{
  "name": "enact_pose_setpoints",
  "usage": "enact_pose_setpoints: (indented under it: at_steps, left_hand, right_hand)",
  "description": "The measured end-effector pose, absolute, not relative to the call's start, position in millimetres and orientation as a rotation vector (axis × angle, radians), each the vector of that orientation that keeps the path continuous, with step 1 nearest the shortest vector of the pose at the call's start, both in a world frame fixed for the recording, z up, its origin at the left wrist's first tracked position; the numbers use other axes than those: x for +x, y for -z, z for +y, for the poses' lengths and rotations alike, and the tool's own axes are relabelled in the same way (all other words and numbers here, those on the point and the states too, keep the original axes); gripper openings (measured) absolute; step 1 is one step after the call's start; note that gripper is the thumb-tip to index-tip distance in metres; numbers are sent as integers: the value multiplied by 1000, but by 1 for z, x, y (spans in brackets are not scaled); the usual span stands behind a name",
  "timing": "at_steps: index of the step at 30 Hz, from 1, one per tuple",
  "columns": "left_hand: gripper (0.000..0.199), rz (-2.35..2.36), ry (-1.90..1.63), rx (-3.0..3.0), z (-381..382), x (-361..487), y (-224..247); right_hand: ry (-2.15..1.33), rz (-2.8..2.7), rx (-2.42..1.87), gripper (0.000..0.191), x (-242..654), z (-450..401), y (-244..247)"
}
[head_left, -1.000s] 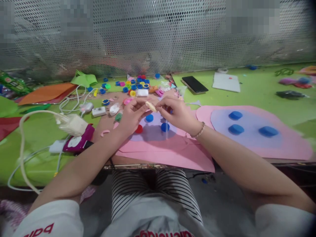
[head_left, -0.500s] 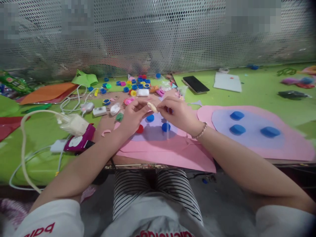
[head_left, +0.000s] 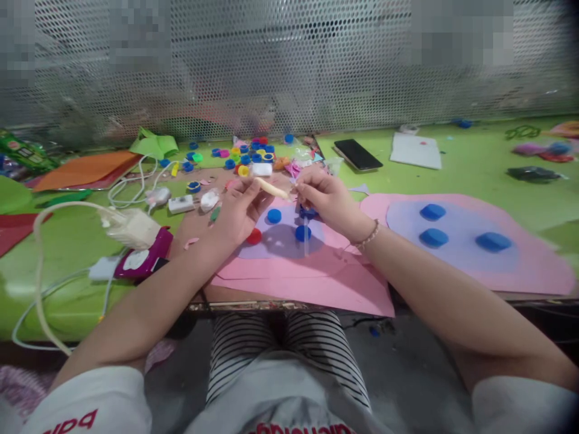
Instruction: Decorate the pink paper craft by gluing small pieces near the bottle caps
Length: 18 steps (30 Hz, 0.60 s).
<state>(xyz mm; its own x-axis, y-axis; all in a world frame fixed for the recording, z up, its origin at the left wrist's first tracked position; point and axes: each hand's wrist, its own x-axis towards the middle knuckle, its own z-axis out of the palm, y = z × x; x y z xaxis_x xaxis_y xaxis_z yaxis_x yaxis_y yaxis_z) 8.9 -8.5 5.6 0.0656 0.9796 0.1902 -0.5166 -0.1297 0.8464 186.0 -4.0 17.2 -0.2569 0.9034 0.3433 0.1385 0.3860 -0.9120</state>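
Between thumb and fingers, my left hand [head_left: 239,216] pinches one end of a soft-looking cream-coloured strip [head_left: 272,188]. My right hand [head_left: 332,200], with a beaded bracelet on the wrist, is closed at the strip's other end, where a small translucent bit shows at its fingertips; I cannot tell exactly what that bit is. Both hands are above a lilac paper shape [head_left: 280,247] on pink paper [head_left: 316,289]. On the lilac lie a blue cap [head_left: 274,216], another blue cap [head_left: 303,234] and a red cap [head_left: 254,236]. A clear narrow strip [head_left: 306,244] stands out beside the second blue cap.
Several loose coloured caps [head_left: 244,160] lie at the back. To the right, a second pink sheet [head_left: 543,271] carries blue caps [head_left: 434,237]. A phone [head_left: 358,155] and white pad [head_left: 415,150] lie behind. Chargers and a white cable [head_left: 38,271] spread at left.
The cream strip now shows longer, stretched out between my hands. My right hand has drawn slightly right, and its fingers show a translucent bit.
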Motion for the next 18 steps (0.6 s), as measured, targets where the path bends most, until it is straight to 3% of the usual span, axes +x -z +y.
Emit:
enact_pose_setpoints:
  at_steps: [10, 18]
  left_hand:
    - [7, 701, -1482, 837, -3, 3, -8]
    - [4, 666, -1513, 798, 8, -6, -10]
  right_hand:
    - [-1244, -1356, -786, 18, 189, 5, -14]
    - [-1059, -1290, -857, 13, 218, 1, -50]
